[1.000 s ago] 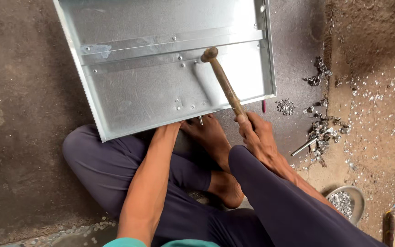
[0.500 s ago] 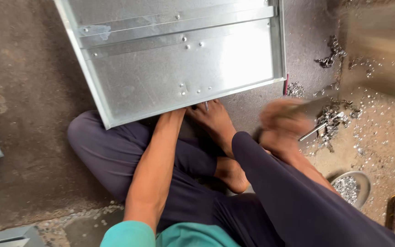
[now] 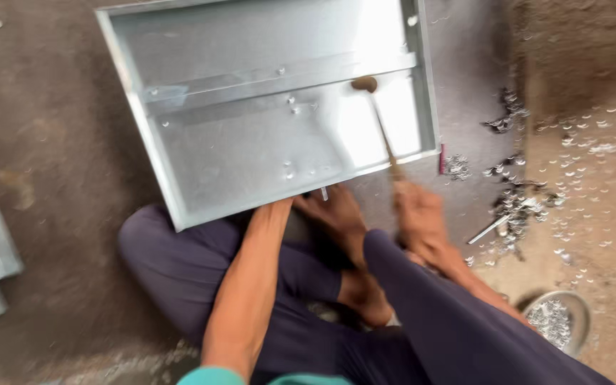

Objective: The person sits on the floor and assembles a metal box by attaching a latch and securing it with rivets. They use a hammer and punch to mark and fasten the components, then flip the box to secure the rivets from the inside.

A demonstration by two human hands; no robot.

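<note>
Galvanized sheet-metal tray (image 3: pixel 251 135), shiny grey, folded rims, riveted cross-strip, lies on the rough concrete floor (image 3: pixel 51 142). Right hand (image 3: pixel 418 214), just off the tray's near right corner, grip closed round a hammer (image 3: pixel 379 121), wooden handle motion-blurred, head over the tray. Left hand (image 3: pixel 276 208) meets the tray's near edge; fingers hidden, grip unclear. Metal shavings (image 3: pixel 511 199) right of tray.

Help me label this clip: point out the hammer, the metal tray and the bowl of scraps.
hammer (image 3: pixel 381 128), head view, on its wooden handle.
metal tray (image 3: pixel 251 153), head view, on its flat bottom sheet.
bowl of scraps (image 3: pixel 577 317), head view, on its right rim.
</note>
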